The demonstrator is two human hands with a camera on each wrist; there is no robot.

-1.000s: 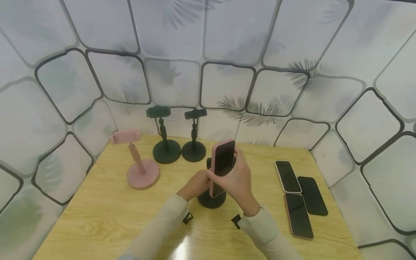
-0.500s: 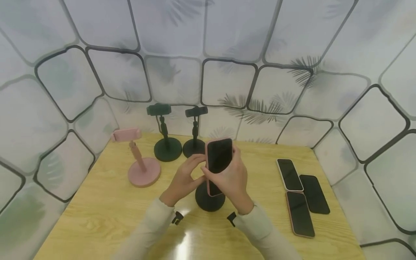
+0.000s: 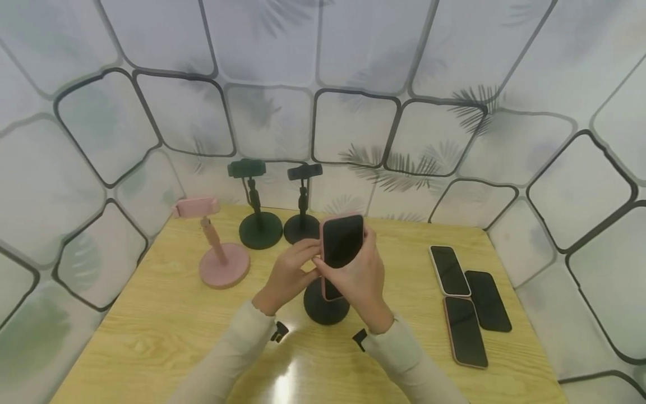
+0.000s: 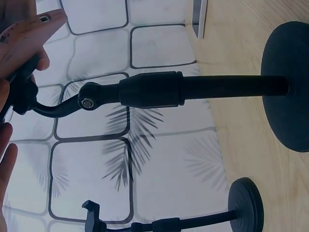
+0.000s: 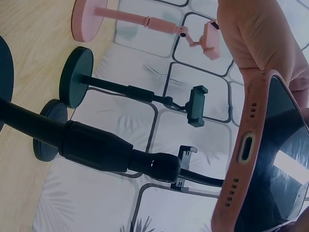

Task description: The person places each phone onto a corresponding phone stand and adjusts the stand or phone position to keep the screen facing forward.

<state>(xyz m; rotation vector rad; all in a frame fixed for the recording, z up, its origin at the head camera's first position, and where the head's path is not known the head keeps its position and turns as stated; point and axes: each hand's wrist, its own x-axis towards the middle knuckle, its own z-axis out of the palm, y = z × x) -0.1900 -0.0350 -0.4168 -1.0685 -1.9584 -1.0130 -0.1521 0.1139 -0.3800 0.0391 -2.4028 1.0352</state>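
Note:
In the head view, a phone in a pink case (image 3: 343, 241) stands nearly upright over the round base of a black phone stand (image 3: 325, 311). My right hand (image 3: 359, 283) grips the phone, thumb across its screen and fingers behind the right edge. My left hand (image 3: 287, 275) is at the phone's left edge, fingers bent round the stand's holder there. Seen from the left wrist, the stand's neck (image 4: 149, 89) leads up to the holder behind the phone (image 4: 34, 38), largely hidden by fingers. The case's charging-port end (image 5: 247, 150) faces the right wrist camera.
Behind on the left stand a pink phone stand (image 3: 224, 266), a dark green one (image 3: 259, 231) and another black one (image 3: 301, 227). To the right lie a white-edged phone (image 3: 449, 271), a black phone (image 3: 488, 300) and a pink-edged phone (image 3: 465, 331). A patterned curtain (image 3: 272, 123) surrounds the table.
The phone has turned to face me more squarely. My left hand has come from behind the phone's lower part up to its left edge. The right hand keeps its grip.

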